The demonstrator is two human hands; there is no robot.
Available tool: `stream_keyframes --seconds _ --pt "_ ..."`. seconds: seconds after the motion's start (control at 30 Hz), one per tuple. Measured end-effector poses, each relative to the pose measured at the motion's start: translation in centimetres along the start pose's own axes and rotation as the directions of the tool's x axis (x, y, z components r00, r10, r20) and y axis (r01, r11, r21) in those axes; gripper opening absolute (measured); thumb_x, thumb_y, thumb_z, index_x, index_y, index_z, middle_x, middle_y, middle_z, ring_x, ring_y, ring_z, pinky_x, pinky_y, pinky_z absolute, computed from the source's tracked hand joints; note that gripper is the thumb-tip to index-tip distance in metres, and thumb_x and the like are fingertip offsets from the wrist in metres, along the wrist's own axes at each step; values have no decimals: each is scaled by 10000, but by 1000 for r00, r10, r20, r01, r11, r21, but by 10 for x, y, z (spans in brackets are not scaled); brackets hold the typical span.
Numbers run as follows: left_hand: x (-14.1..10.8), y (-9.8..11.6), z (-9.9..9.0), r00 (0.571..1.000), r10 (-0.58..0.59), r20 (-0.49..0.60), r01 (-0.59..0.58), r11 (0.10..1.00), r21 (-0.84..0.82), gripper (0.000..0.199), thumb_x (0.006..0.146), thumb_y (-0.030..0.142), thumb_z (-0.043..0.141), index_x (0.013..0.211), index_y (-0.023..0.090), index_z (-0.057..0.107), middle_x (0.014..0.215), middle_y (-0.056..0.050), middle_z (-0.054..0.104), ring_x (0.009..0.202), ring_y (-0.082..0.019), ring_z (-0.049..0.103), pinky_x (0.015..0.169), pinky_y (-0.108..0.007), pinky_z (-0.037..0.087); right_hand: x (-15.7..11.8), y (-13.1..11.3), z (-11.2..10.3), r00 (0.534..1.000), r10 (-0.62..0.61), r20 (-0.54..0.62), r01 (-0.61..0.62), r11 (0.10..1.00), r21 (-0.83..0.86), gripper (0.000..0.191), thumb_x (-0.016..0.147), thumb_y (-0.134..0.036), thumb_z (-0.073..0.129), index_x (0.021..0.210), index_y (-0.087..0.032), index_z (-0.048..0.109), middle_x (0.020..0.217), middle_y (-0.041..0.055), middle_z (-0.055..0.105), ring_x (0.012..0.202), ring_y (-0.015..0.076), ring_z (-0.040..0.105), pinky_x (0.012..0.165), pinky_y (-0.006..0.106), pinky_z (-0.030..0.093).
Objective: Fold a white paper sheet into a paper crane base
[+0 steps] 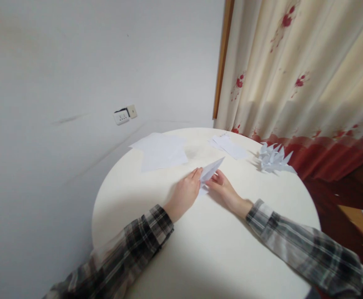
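A folded piece of white paper [211, 169] with a sharp point is held low over the middle of the round table, its tip toward the upper right. My left hand [185, 192] grips its left side, fingers closed along the edge. On the right side, my right hand [224, 189] pinches the lower part between thumb and fingers. A small flap of the paper shows below, between the two hands. Some fingertips are hidden behind the paper.
The round white table [193, 249] stands by the wall. Large paper sheets [162, 151] lie at its far left, smaller sheets [229, 146] at the back. Several folded paper cranes [273, 158] cluster at the right edge. Beyond hangs a floral curtain [302, 83]; a wall socket [122, 117] is at left.
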State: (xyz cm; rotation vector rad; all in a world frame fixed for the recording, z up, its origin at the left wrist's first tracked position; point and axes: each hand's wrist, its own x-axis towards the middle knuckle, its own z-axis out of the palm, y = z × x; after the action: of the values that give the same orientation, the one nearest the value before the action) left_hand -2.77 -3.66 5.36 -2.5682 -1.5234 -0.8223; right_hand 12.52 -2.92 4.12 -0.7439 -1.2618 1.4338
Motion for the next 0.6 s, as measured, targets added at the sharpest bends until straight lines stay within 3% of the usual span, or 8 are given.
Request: stream_keyframes --seconds 0.07,0.17,0.33,0.43,0.6 --pt "-1 2 0 1000 29 -7 -29 999 -16 414 862 77 336 1269 105 407 1260 -146 523 1157 -198 511 971 -340 440 -3 9 9 995 39 -94 -37 999 25 393 650 -273 626 1019 -263 492 1051 39 621 985 212 563 900 385 425" --pt "-3 6 1 995 82 -51 -85 994 -61 430 864 72 324 1289 100 390 1290 -142 496 1194 -192 474 1001 -346 416 -2 20 13 966 -26 -259 37 999 38 386 642 -224 562 1024 -222 511 1019 38 635 937 209 568 863 374 442" --pt "-6 12 4 987 140 -81 -151 976 -157 452 862 74 335 1304 150 395 1346 -93 448 1230 -178 433 1041 -346 376 3 27 9 928 -133 -348 128 991 -37 337 660 -259 559 984 -170 580 988 59 663 916 224 585 894 402 432" --pt "-6 13 6 993 79 -92 -96 974 -207 528 802 12 351 1310 152 395 1355 -94 437 1239 -188 422 1051 -362 362 1 27 10 919 -237 -314 158 954 -256 289 701 -237 506 965 -173 604 1016 73 663 948 234 585 928 429 412" --pt "-5 14 2 992 -8 -129 -30 956 -292 742 659 -61 380 1350 207 352 1418 -58 348 1254 -210 402 1059 -381 344 -5 17 17 872 -476 -117 335 752 -568 427 677 -118 426 1071 -168 583 1142 98 612 1150 245 481 1014 458 335"
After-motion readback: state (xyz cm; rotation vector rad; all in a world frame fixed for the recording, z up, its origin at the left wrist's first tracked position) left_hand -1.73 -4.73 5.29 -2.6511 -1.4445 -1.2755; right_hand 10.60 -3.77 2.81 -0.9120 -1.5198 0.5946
